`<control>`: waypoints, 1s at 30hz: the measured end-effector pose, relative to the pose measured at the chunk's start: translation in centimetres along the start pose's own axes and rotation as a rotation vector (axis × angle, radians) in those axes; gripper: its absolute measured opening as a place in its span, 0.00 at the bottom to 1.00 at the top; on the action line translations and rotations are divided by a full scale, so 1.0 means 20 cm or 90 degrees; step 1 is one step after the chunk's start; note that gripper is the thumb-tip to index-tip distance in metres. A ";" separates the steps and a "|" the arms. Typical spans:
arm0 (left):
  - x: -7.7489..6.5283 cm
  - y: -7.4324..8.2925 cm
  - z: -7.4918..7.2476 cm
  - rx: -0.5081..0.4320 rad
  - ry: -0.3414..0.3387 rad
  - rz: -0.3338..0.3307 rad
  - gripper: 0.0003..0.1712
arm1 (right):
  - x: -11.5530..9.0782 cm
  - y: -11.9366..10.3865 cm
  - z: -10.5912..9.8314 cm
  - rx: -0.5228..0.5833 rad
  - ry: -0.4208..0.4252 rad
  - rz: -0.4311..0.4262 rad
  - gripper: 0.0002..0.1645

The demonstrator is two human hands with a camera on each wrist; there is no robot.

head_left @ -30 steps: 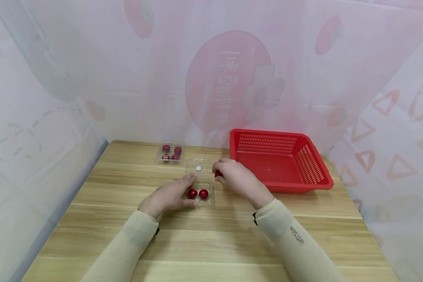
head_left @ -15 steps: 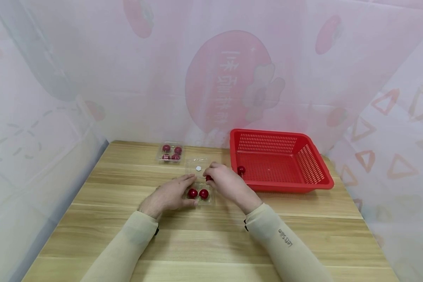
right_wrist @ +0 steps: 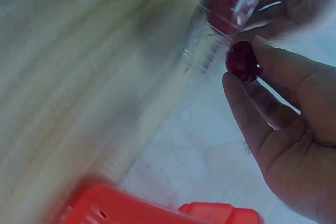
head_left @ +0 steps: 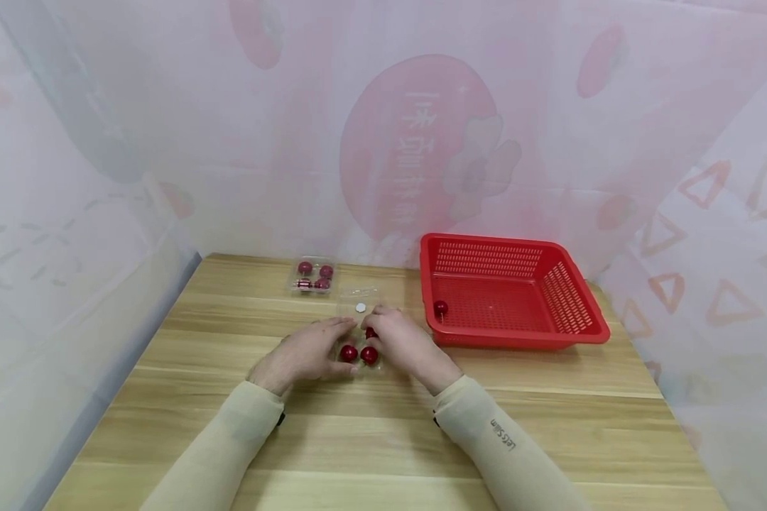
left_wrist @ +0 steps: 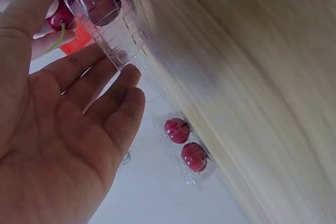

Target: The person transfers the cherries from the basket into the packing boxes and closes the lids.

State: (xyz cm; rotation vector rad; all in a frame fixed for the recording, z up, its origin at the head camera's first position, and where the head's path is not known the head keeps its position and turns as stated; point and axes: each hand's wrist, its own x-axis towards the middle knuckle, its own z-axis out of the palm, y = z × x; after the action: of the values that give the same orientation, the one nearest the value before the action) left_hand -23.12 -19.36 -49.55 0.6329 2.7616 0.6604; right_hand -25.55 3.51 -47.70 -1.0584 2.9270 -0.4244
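Observation:
My right hand [head_left: 404, 342] pinches a dark red cherry [right_wrist: 242, 61] between thumb and fingertips, just over an unlidded clear plastic box [left_wrist: 116, 38]. Two more cherries, one of them a glossy cherry [head_left: 349, 353], sit in the box's near row. From the left side, my left hand [head_left: 307, 355] touches the box with thumb and fingers spread and fairly straight. A thin greenish stem [left_wrist: 62, 36] hangs from the pinched cherry in the left wrist view. The box's far row is partly hidden by my hands.
A red perforated basket [head_left: 518, 339] stands at the back right, with one cherry [head_left: 441, 307] in its left corner. The box's flat clear lid [head_left: 351, 306] bears a white sticker. Behind it, at the back left, lies a second clear box [head_left: 312, 275] with several cherries.
My right hand has moved left and nearer from beside the basket, bringing the cherry over the box. A cherry now shows in the basket's left corner. My left hand has stayed in place.

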 end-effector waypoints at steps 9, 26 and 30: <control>-0.02 0.01 -0.01 0.004 -0.001 0.003 0.57 | 0.01 0.00 0.06 0.009 -0.003 0.024 0.12; -0.02 0.01 -0.01 0.002 -0.003 -0.003 0.57 | 0.00 -0.02 0.04 -0.054 0.010 0.014 0.12; -0.03 0.01 -0.01 -0.004 -0.002 -0.006 0.57 | -0.02 -0.04 -0.03 -0.024 0.024 0.015 0.14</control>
State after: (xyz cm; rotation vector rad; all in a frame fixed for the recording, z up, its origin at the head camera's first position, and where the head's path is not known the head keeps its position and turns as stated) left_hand -22.62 -19.43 -49.22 0.6193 2.7570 0.6644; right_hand -24.87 3.34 -47.06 -1.0301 2.9880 -0.3950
